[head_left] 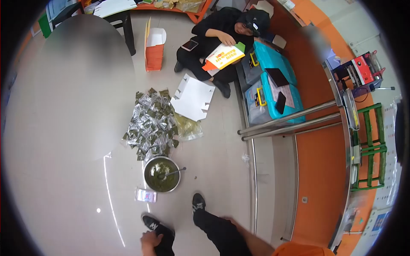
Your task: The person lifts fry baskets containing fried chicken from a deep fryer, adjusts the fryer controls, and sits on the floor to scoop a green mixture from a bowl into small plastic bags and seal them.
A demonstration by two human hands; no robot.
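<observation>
Steel bowl [146, 174] w/ 1 spoon [176, 171] sits fwd of your L hand [151, 240], well apart; fingers loosely bent over your knee [167, 237]. R hand [230, 221] mostly hidden, can't tell state.

Large blur [81, 85] at upper left hides whatever is there; smaller blur [316, 40] beside machine [363, 70], same. Left hand [151, 241]: wrist cut off by bottom edge, finger detail soft. Right forearm [252, 239] passes behind trouser leg [224, 232]; right hand hidden. Orange sleeve [303, 250] cut off by bottom edge. Spoon [176, 171]: lower end unclear in bowl [146, 175]. Contents of packets [151, 123] partly masked by glare. Phone [147, 196]: screen text too small. Co-worker's other hand hidden behind box [225, 55]. Orange table [171, 7] cut off at top.
</observation>
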